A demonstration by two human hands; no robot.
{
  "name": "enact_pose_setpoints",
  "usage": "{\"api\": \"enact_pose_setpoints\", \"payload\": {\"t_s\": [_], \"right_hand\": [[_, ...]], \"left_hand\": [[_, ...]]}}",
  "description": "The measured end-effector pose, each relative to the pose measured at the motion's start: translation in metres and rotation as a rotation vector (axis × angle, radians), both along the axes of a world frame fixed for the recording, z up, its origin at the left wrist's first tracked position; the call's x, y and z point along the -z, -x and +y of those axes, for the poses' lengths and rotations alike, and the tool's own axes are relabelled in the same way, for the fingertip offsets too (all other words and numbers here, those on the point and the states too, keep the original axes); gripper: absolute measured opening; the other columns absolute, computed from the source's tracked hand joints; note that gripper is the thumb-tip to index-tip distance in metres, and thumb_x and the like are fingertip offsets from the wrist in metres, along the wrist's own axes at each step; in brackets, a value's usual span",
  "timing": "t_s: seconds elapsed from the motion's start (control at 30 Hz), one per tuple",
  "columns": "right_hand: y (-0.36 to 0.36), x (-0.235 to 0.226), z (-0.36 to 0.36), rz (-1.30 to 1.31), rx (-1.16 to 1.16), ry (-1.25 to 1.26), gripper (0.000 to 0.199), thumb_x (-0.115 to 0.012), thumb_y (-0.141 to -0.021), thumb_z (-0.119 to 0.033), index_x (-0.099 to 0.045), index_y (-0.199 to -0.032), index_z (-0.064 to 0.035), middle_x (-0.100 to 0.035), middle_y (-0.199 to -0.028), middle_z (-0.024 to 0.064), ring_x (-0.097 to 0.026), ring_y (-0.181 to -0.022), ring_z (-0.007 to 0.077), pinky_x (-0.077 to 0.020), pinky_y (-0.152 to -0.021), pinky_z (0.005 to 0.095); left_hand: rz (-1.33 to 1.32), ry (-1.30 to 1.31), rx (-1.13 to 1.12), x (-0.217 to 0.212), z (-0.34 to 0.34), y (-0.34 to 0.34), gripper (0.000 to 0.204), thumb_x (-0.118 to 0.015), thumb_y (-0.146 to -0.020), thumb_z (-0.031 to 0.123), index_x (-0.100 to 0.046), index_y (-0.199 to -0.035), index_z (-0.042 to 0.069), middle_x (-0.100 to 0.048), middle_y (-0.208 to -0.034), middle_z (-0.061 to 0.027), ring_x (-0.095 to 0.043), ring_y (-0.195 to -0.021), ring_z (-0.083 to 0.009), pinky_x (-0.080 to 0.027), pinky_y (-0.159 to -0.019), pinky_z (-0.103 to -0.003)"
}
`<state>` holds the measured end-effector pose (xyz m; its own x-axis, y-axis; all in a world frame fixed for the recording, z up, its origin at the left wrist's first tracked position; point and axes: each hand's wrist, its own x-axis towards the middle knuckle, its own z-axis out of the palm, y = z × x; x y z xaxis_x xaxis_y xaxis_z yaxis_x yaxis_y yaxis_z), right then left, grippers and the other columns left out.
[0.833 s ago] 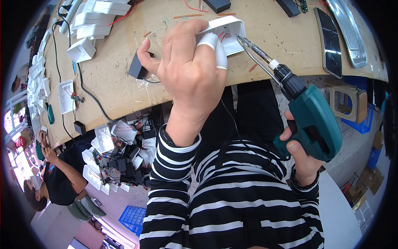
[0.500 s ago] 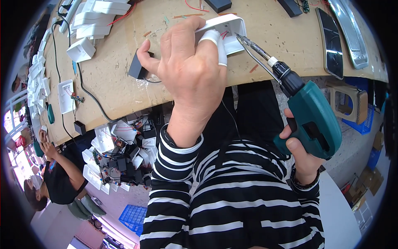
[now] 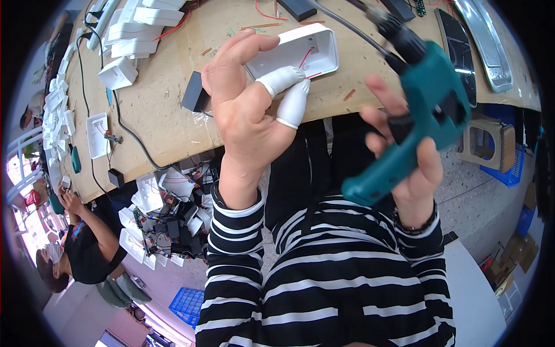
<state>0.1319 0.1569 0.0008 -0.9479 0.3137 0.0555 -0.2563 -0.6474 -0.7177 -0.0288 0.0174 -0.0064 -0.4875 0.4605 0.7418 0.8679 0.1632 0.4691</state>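
My left hand [image 3: 247,118] wears white finger cots on its thumb and index finger. Those two fingertips pinch a red wire [image 3: 313,75] at the near edge of an open white plastic box [image 3: 330,51]; another red wire runs inside the box. In my right hand [image 3: 417,188] is a green soldering gun [image 3: 432,98], raised over the table edge, with its front end pointing up and left. Motion blurs the gun and some right fingers, and its tip is past the top edge. A black box-shaped part [image 3: 193,92] lies beside my left hand.
White housings [image 3: 136,29] are stacked at the far left of the table [image 3: 173,124]. A white tray with a circuit board [image 3: 98,136] lies left. A phone [image 3: 462,63] and metal tray [image 3: 491,58] lie right. Below left is a heap of parts [image 3: 167,214]; a person [image 3: 87,243] works beyond.
The soldering gun has swung up and away from the box, its tip leaving view. My left hand has turned and drawn back slightly, showing the thumb and index finger pinching the wire.
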Motion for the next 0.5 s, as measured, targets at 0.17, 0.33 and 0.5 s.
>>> {"api": "enact_pose_setpoints", "payload": {"t_s": [0.17, 0.33, 0.5], "right_hand": [[0.039, 0.001, -0.008, -0.022, 0.024, 0.033, 0.07, -0.054, -0.084, -0.034, -0.019, -0.135, 0.0002, -0.023, -0.135, 0.0287, -0.029, -0.125, 0.038, -0.0342, -0.1, 0.0389], [0.043, 0.0, -0.011, -0.057, 0.076, 0.025, 0.072, -0.057, -0.082, -0.033, -0.021, -0.134, 0.0016, -0.027, -0.133, 0.0278, -0.028, -0.126, 0.0397, -0.0266, -0.105, 0.0427], [0.042, 0.006, -0.01, -0.08, 0.088, 0.038, 0.071, -0.058, -0.081, -0.032, -0.023, -0.133, 0.0012, -0.032, -0.131, 0.0249, -0.033, -0.124, 0.0374, -0.0292, -0.103, 0.0424]], "left_hand": [[-0.009, -0.013, 0.075, -0.003, -0.003, 0.001, 0.018, -0.07, -0.056, 0.003, -0.064, -0.072, 0.006, -0.056, -0.103, -0.0112, -0.051, -0.103, -0.0341, -0.036, -0.085, -0.039], [-0.184, -0.102, 0.157, -0.008, -0.003, -0.007, 0.018, -0.069, -0.062, 0.001, -0.066, -0.08, 0.003, -0.055, -0.107, -0.0131, -0.048, -0.109, -0.0314, -0.038, -0.091, -0.039], [-0.261, -0.085, 0.047, -0.004, 0.006, -0.012, 0.016, -0.069, -0.065, -0.001, -0.066, -0.081, 0.003, -0.055, -0.106, -0.0119, -0.052, -0.101, -0.0253, -0.042, -0.085, -0.033]]}}
